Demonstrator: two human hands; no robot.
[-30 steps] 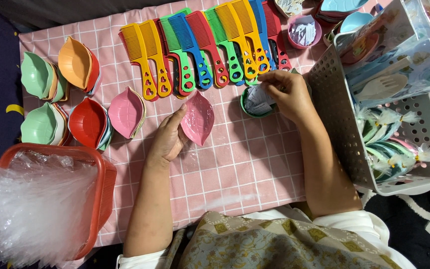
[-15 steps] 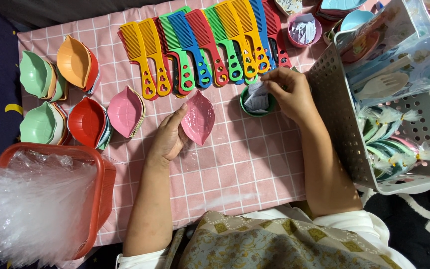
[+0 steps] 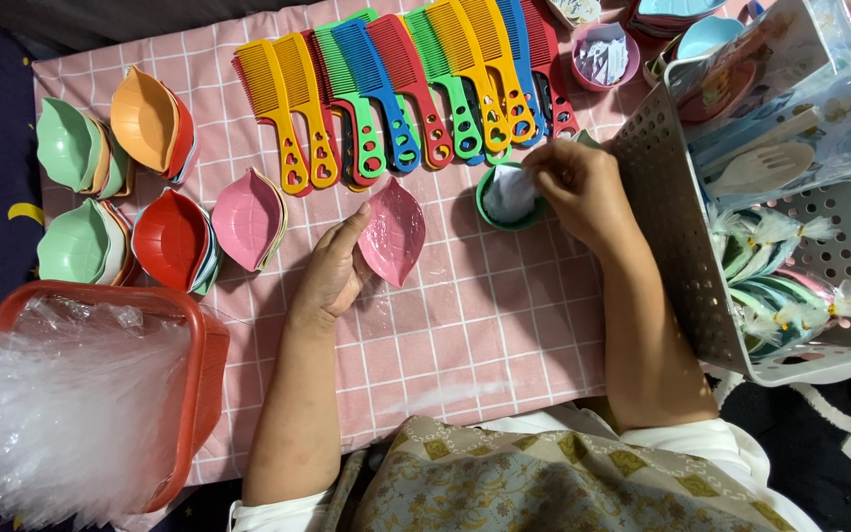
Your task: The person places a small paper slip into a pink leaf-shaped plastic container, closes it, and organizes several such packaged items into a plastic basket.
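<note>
**Leaf dish in the left hand, green cup under the right**

The pink leaf-shaped dish (image 3: 392, 232) lies on the pink checked cloth (image 3: 485, 325), its long axis running from upper left to lower right, pointed tip toward the person. It sits just to the right of the left hand (image 3: 332, 276), whose thumb and fingers close on the dish's left edge; the dish looks wrapped in clear film, though the glare makes that hard to confirm. Just beyond it to the right, the right hand (image 3: 583, 187) has its fingertips pinched together on white paper inside a small round green cup (image 3: 509, 197).

Farther out, glossy plastic combs (image 3: 396, 94) lie fanned in yellow, green, blue and red. Stacks of leaf dishes (image 3: 164, 236) stand at the left. A red basket (image 3: 199, 365) holds crinkled clear film; a perforated white basket (image 3: 672, 246) stands at the right.
</note>
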